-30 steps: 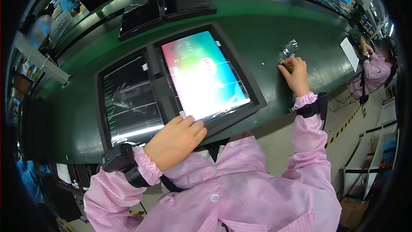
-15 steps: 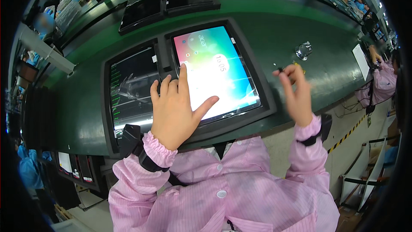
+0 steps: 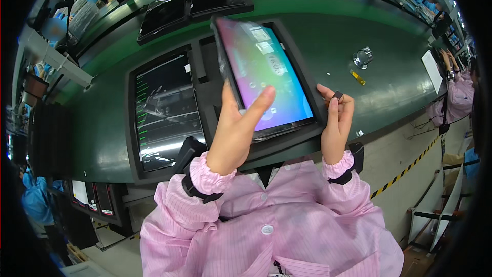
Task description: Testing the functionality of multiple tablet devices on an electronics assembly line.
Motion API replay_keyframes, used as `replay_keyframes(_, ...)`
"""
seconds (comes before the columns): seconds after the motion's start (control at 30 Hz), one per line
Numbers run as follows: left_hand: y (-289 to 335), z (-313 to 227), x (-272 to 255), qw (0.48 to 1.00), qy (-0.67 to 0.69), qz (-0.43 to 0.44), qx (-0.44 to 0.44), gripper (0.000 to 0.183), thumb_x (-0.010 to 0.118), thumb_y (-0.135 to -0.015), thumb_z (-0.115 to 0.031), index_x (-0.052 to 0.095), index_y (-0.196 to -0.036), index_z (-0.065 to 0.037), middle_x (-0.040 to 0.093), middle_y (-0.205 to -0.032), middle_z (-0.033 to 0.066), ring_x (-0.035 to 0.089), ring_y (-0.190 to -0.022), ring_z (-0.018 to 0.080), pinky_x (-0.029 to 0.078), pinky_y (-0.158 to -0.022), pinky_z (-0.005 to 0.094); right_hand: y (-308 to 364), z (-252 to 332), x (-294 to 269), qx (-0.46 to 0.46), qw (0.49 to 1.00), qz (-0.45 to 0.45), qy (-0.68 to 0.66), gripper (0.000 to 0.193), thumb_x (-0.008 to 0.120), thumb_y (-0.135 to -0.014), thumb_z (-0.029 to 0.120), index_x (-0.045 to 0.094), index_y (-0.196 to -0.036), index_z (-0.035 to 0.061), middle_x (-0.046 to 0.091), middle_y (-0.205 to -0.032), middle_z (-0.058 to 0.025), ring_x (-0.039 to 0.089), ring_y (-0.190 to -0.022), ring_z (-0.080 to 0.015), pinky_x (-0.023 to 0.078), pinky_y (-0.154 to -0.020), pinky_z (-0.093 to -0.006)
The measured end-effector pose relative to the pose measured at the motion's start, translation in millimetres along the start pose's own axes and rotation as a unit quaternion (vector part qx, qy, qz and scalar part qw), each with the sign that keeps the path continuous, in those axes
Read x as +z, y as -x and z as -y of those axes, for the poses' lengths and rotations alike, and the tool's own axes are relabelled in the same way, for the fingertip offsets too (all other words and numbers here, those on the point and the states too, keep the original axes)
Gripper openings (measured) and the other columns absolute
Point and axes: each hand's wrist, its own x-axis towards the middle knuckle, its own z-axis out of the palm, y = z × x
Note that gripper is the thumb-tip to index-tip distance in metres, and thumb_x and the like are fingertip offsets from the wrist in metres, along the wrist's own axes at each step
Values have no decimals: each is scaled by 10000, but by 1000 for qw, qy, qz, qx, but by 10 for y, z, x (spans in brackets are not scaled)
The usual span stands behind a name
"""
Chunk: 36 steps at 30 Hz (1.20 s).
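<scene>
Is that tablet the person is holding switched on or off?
On. The flat black-framed tablet in the left hand shows a glowing pink, green and blue screen with icons.

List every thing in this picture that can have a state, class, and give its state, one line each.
lit tablet: screen on, colourful, lifted and tilted up from its black tray.
dark tablet: lying flat in its tray, screen dark and reflecting.
left hand: gripping the lit tablet's left edge, thumb across the screen.
right hand: pinching a small dark piece beside the tablet's right edge.
</scene>
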Motion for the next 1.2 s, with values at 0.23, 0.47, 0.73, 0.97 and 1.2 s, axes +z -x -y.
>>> replay_keyframes(0.23,273,-217,-187,991,59,-19,-119,597,610,-908,19,366,-1452,-8,521,-1362,93,542,-1201,192,439,-1022,325,151,254,-320,31,994,-94,-43,149,576,-929,-74,567,-1057,0,639,-887,-87,605,-743,-128,483,-685,-228)
replay_keyframes(0.47,474,227,-205,945,-257,-84,183,774,611,-859,63,223,-1528,26,113,-1631,162,188,-1493,293,157,-1194,397,408,564,-726,-243,930,141,237,308,728,-670,-141,681,-948,-18,643,-782,-102,609,-648,-231,478,-581,-310)
replay_keyframes(0.73,373,200,168,700,-646,179,246,656,771,-779,-181,528,-1372,-37,399,-1512,184,387,-1399,358,321,-1131,476,424,435,-605,-341,866,195,308,309,749,-630,-73,679,-929,-46,631,-800,-90,600,-649,-217,465,-555,-324)
replay_keyframes(0.97,347,351,137,647,-687,188,271,601,740,-818,-236,545,-1350,-37,519,-1418,157,479,-1334,311,362,-1111,458,453,377,-634,-355,852,212,321,313,749,-651,-43,682,-957,-53,631,-835,-102,588,-671,-220,468,-559,-331)
replay_keyframes(1.2,352,340,277,665,-677,149,278,655,810,-733,-363,620,-1215,37,590,-1316,221,551,-1259,354,405,-1069,489,339,388,-568,-299,873,223,314,365,696,-709,-81,663,-1071,-50,627,-870,-114,597,-723,-218,490,-620,-321)
